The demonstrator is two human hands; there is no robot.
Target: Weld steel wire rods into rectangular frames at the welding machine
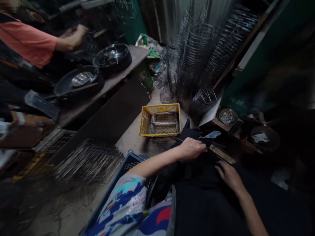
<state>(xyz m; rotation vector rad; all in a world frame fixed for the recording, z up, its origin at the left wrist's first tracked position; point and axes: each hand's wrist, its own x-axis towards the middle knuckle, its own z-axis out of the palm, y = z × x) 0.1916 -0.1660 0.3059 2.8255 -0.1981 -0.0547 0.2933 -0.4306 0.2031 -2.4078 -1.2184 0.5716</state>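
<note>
My left hand [192,148] is closed in a pinch on a thin metal wire piece [172,136] that runs left toward the yellow crate [159,120]. My right hand [228,175] lies flat with fingers spread on a dark surface below a flat metal bar [221,154]. A black glove [190,132] lies just beyond my left hand. The yellow crate holds wire racks.
Another person in an orange sleeve [27,41] works at a bench [118,77] with black pans at upper left. Stacked wire rings [197,52] stand behind the crate. Wire grids [91,160] lie on the floor; a blue crate [128,164] sits by my arm. Bowls [226,116] sit right.
</note>
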